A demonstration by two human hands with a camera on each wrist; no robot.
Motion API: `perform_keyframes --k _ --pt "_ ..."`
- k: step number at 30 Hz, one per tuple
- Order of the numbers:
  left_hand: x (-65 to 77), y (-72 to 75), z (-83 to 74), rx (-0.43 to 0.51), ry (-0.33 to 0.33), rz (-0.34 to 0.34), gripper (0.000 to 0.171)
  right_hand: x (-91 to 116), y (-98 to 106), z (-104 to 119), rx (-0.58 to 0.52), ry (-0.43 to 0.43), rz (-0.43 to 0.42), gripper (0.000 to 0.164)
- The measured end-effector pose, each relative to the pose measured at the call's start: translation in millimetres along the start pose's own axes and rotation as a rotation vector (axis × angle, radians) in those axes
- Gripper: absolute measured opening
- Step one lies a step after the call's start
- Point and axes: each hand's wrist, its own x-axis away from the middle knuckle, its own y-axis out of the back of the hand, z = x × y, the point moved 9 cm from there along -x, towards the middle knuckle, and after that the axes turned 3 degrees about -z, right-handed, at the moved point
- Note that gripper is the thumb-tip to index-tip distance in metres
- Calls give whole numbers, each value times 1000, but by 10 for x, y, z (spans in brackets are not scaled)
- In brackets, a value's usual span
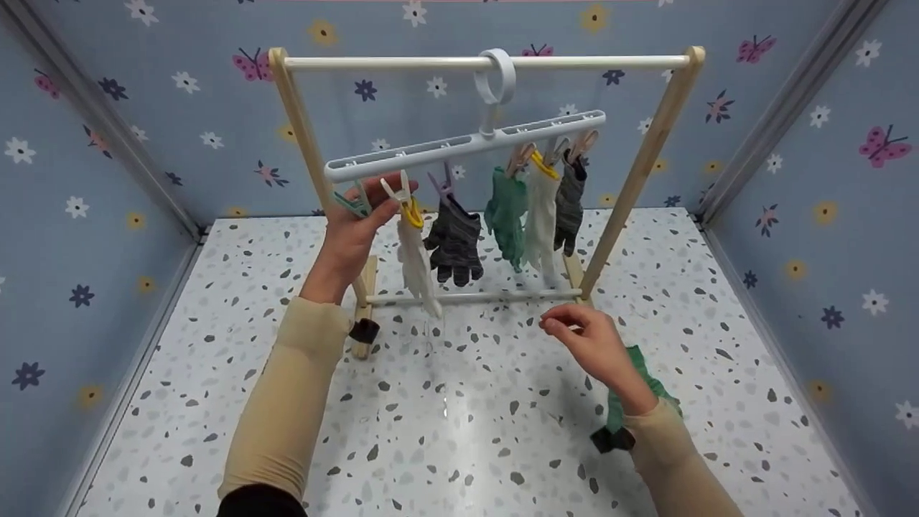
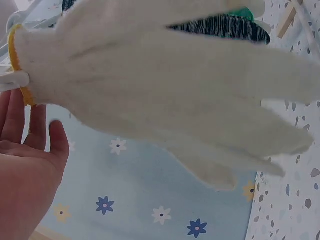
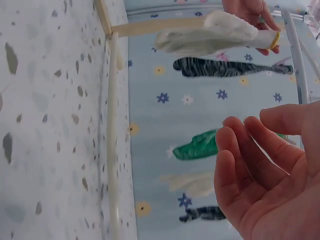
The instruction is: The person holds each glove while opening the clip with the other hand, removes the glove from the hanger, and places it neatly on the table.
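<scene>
My left hand (image 1: pixel 352 222) is raised at the left end of a white clip hanger (image 1: pixel 459 147), fingers extended beside a teal clip (image 1: pixel 355 201) and a white clip (image 1: pixel 404 188). From the white clip hangs a white knit glove (image 1: pixel 415 262) with a yellow cuff edge. In the left wrist view this glove (image 2: pixel 150 85) fills the top, the fingers near its cuff. My right hand (image 1: pixel 592 341) hovers lower right, fingers loosely bent with nothing between them. A grey striped glove (image 1: pixel 458 240) hangs from a purple clip right of the white one.
A green glove (image 1: pixel 507 215), another white glove (image 1: pixel 542 212) and a dark glove (image 1: pixel 571 201) hang on the hanger's right half. The hanger hooks over a wooden rack's top bar (image 1: pixel 388 63), tilted down leftward. Green cloth (image 1: pixel 653 384) lies on the speckled surface by my right forearm.
</scene>
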Motion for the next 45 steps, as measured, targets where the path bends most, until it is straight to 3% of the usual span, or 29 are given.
perform_keyframes --k 10,17,27,35,45 --pt "31 -39 -23 -26 13 8 26 -200 -159 479 -59 92 -19 16" --pt "34 -92 -13 8 15 29 26 -348 -279 814 -117 181 -54 15" --pt "40 -102 -20 41 0 12 25 -487 -500 1045 -214 266 -96 18" --pt "72 -85 -38 15 -15 -8 25 -531 -698 1267 -129 384 -152 27" --pt "91 -121 -50 6 -46 -13 25 -618 -870 1439 -166 427 -189 34"
